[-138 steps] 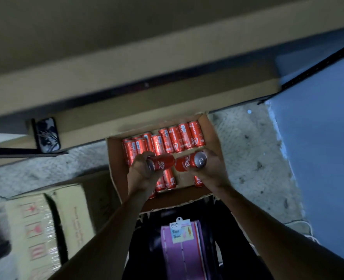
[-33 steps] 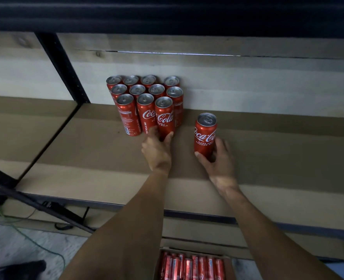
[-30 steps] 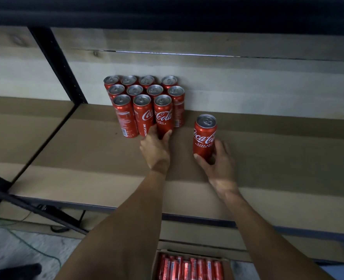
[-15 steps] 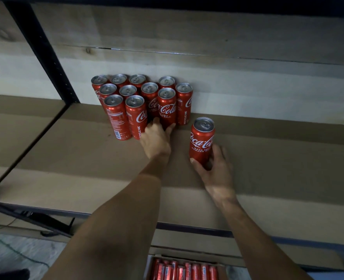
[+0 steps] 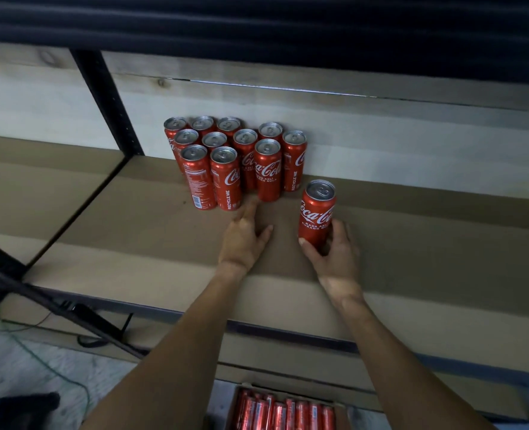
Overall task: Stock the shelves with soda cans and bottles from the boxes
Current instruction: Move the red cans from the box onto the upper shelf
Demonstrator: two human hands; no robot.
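Left hand (image 5: 244, 240) back off can cluster (image 5: 235, 159), fingers straight; right hand (image 5: 334, 256) grips lone can (image 5: 317, 215).

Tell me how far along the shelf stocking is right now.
Done: a block of upright red soda cans stands at the back of the brown shelf board. In hand: the right hand grips a lone red can standing apart, right of the block; the left hand touches a front can with straight fingers. To do: the cardboard box below holds many boxed red cans.
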